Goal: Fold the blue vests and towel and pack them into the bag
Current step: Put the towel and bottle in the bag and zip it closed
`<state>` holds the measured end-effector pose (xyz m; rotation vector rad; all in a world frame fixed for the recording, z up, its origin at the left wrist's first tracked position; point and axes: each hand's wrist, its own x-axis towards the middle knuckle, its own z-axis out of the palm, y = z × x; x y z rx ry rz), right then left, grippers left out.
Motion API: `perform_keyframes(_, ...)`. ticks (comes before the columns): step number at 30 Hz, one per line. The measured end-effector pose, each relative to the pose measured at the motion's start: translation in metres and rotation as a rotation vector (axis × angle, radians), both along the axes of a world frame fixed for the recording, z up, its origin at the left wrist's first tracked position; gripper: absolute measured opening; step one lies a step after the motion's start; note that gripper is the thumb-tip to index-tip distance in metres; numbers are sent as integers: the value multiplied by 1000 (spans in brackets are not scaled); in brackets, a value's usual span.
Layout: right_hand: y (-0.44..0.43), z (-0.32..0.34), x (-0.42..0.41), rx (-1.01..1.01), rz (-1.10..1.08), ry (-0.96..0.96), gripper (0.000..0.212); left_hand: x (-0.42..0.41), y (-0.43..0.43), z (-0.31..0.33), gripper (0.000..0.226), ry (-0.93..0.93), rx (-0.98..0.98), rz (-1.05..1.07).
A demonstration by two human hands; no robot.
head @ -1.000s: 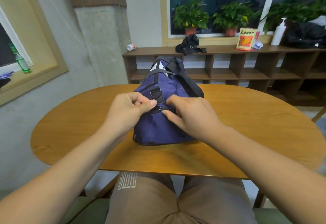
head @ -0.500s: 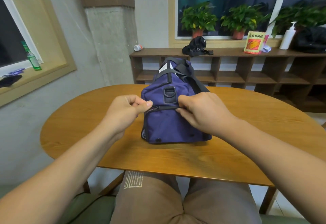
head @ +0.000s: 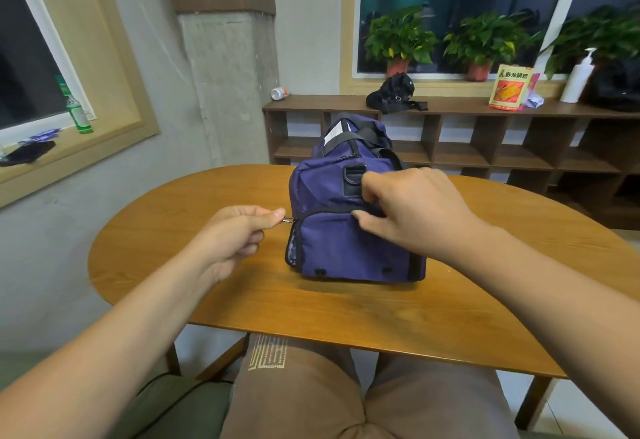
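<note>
Lengthwise, the blue bag [head: 332,244] lies on the wooden tabletop [head: 207,286] with its long axis running from the near edge toward the far edge, about midway between the table's left and right ends. Its short end panel stands upright and faces the person. The black straps [head: 367,134] lie over the top toward the far end. A curved black zip [head: 325,212] crosses this end panel.

The left hand [head: 232,241] pinches the metal zipper pull [head: 290,220] between thumb and forefinger at the panel's left edge, where the zip turns down the side. Below the pull the seam gapes slightly and a patterned lining shows.

The right hand [head: 415,210] grips the right part of the same end, fingers curled over the fabric above the zip and thumb pressed just under it. Both forearms reach in over the near edge.

Behind the table a dark shelf unit [head: 519,148] stands along the wall, under a window with potted plants [head: 398,37].
</note>
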<state>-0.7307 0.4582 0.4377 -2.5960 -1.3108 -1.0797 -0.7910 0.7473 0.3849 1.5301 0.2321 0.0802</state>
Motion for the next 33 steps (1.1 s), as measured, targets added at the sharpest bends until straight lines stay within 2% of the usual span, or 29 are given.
perform_keyframes(3,19,14,-13,11,118,-125,20,1,-6,2,24,-9,-32,-14)
perform_keyframes(6,50,13,-10,-109,180,-245,16,1,-13,4,13,-22,-56,-15)
perform_keyframes(10,77,4,2,-267,139,-241,15,0,-15,3,15,-29,-67,-2)
perform_keyframes(13,85,-1,9,-313,119,-220,12,1,-13,-1,14,-15,-62,6)
perform_keyframes(23,85,-7,16,-250,138,-224,1,6,-9,-32,15,136,-107,74)
perform_keyframes(26,81,-1,21,-214,113,-246,3,2,-8,-54,17,216,-97,85)
perform_keyframes(29,78,3,25,-207,84,-243,6,-5,-8,-75,20,297,-28,116)
perform_keyframes(33,82,-2,24,-211,60,-244,8,-10,-10,-75,21,305,123,96)
